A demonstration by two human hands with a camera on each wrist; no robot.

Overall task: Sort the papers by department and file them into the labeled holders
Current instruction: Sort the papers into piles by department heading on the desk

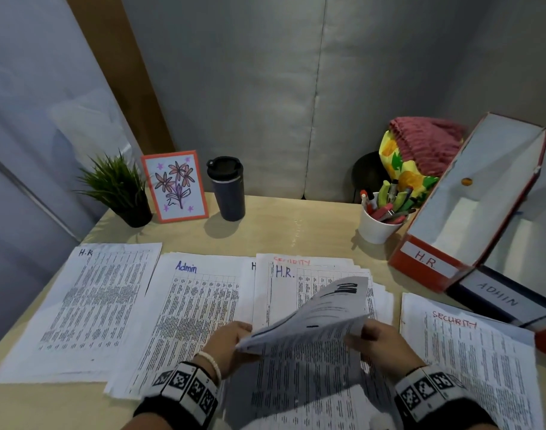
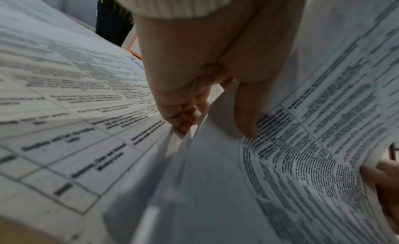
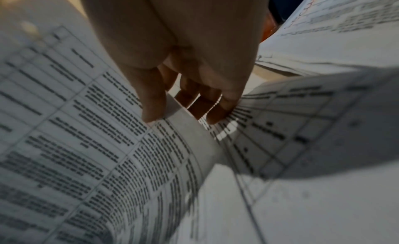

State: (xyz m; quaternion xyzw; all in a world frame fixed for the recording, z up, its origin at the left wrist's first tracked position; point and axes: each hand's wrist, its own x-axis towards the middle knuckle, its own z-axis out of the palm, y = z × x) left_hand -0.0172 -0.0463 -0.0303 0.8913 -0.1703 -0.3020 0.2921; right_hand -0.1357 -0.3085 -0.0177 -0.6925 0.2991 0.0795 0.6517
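— What's nearest to you?

— My two hands, both pinching one curled white printed sheet [image 1: 315, 318] lifted over the middle stack: the left hand [image 1: 231, 342] grips its left edge, the right hand [image 1: 378, 344] its right edge.

— And under it?

— The loose middle stack of printed papers [image 1: 284, 283], its top page marked "H.R." To its left on the pale wooden worktop [image 1: 296, 231] lie the white "Admin" pile [image 1: 187, 308] and, further left, the white "H.R." pile [image 1: 88, 302]; to the right, the white "Security" pile [image 1: 470, 346].

— Further back?

— At the right, the red cardboard holder labelled "H.R." [image 1: 427, 259] leans beside the dark "ADMIN" holder [image 1: 498, 297] — and a white cup of pens [image 1: 377, 226] stands behind.
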